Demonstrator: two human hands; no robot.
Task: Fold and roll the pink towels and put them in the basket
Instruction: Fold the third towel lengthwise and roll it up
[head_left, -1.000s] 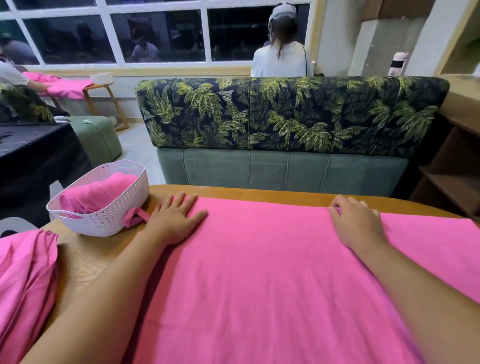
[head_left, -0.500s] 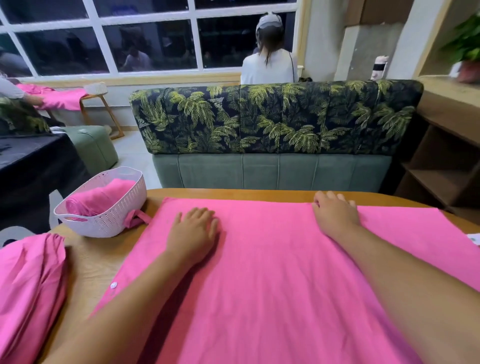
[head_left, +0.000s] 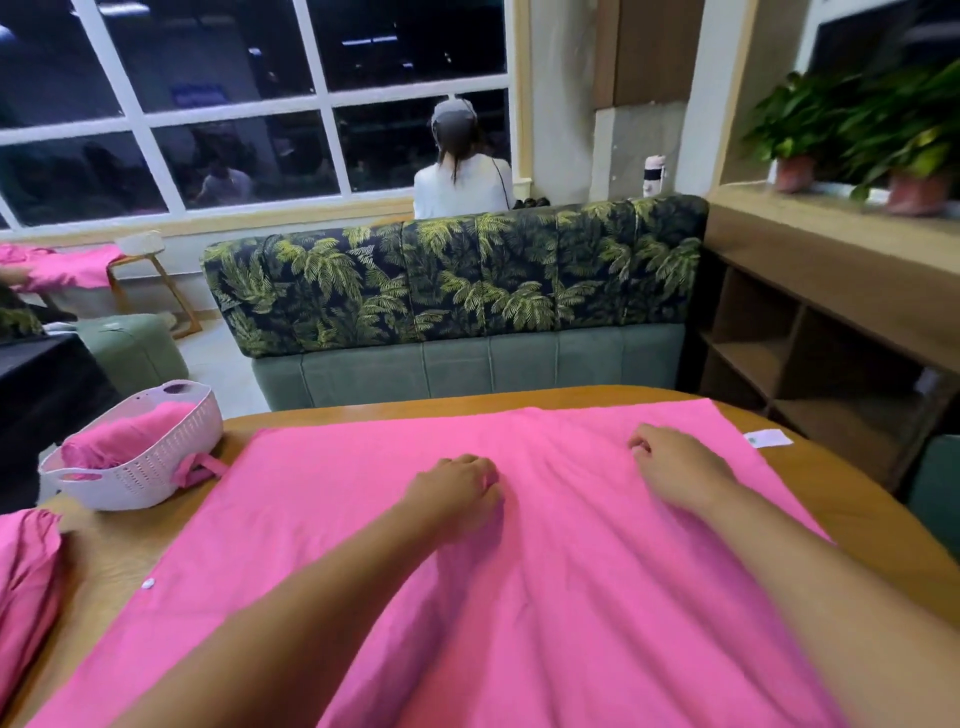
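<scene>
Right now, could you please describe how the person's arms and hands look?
Both forearms are bare: no sleeves show. The left hand and right hand wear no gloves, and I see no watch, bracelet or ring, though motion blur against the pink towel hides fine detail.

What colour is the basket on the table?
The basket is white, seen best in the head view.
</scene>
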